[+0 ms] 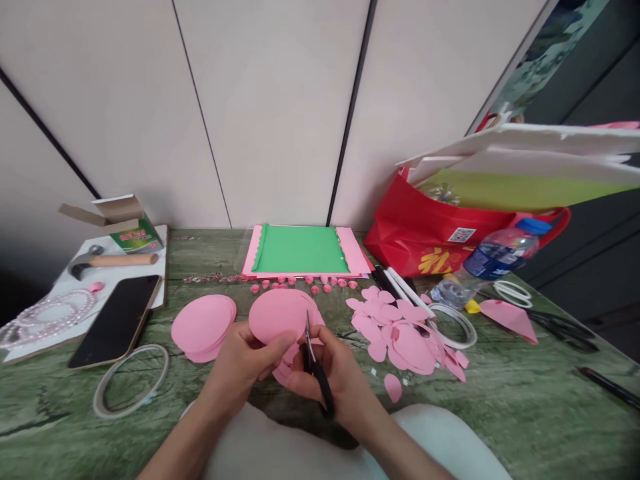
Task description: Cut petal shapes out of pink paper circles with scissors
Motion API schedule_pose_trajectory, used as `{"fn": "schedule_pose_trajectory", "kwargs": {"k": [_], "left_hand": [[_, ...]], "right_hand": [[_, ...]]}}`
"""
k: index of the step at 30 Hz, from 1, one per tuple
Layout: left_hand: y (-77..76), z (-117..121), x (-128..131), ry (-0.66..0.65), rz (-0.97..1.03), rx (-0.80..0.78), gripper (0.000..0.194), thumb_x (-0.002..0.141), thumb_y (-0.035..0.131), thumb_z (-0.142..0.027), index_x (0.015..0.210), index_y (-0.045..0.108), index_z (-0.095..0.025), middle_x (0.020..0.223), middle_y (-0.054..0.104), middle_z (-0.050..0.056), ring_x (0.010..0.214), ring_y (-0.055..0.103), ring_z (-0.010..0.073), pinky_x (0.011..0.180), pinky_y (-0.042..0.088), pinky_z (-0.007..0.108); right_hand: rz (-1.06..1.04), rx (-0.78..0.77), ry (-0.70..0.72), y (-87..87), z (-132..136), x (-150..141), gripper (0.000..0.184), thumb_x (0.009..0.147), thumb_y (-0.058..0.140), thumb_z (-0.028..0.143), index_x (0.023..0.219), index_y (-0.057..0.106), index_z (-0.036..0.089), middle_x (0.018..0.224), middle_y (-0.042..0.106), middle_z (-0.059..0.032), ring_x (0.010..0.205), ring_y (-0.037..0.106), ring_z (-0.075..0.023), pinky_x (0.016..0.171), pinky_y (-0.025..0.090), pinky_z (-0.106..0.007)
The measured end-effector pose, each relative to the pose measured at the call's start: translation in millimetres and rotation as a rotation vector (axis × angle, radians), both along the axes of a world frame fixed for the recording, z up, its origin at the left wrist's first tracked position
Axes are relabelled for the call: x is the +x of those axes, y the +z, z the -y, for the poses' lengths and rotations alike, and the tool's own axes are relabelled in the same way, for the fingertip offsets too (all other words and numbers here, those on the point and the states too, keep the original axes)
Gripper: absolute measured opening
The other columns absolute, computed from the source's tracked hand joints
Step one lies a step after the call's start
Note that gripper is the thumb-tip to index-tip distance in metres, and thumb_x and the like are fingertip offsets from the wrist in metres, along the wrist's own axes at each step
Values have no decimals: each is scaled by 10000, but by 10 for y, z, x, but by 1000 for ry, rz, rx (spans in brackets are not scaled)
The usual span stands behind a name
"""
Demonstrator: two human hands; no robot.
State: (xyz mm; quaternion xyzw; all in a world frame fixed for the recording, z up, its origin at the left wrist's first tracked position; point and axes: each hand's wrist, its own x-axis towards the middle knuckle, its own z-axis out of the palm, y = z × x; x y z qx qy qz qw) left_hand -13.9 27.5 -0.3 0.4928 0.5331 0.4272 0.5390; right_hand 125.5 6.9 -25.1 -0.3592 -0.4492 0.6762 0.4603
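Note:
Between thumb and fingers, my left hand grips a pink paper circle by its lower edge. Black-handled scissors are in my right hand, with the blades pointing up at the right side of that circle. More pink paper shows behind and below the circle, partly hidden by my fingers. A stack of pink paper circles lies to the left of my left hand. Right of my right hand is a pile of pink paper petals, and one loose petal lies nearer to me.
Green sheet on pink paper at the back, with small pink paper rolls before it. Left: phone, hammer, pearl string, tape roll. Right: red bag, water bottle, second tape roll, other scissors.

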Motion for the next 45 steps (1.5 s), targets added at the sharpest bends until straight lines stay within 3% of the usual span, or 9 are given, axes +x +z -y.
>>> {"fn": "schedule_pose_trajectory", "kwargs": {"k": [12,23,35,39,45], "left_hand": [[62,42,11,-19,61,13,320,632,669,-320,449,479,-140,380,366,-69,356,250,33,364,154,199],[44,42,1,6,85,40,320,630,686,-325,471,477,-142,365,332,-82,354,248,32,365,151,196],[103,58,6,18,137,75,285,668,657,-316,517,488,-143,376,393,-79,324,280,21,334,165,163],[66,47,37,19,118,73,297,697,624,-358,525,506,-147,384,455,-55,303,335,41,321,204,175],[0,30,41,80,7,128,371,671,650,-349,421,483,-132,336,400,-49,329,315,41,345,208,187]], "right_hand": [[-29,45,21,21,11,2,485,504,811,360,779,452,186,522,444,89,463,322,-54,431,242,-176],[-30,45,17,57,30,10,392,534,790,291,735,477,168,503,422,91,434,285,-37,404,220,-158],[66,8,-4,-15,16,5,327,542,751,267,715,488,178,488,496,79,360,376,-39,345,251,-143],[91,7,-23,-18,-12,-11,343,529,751,314,691,480,180,462,491,79,349,391,-51,337,264,-152],[95,58,6,-19,-12,-31,391,502,772,301,745,487,186,510,505,81,405,416,-61,402,333,-178]]}}
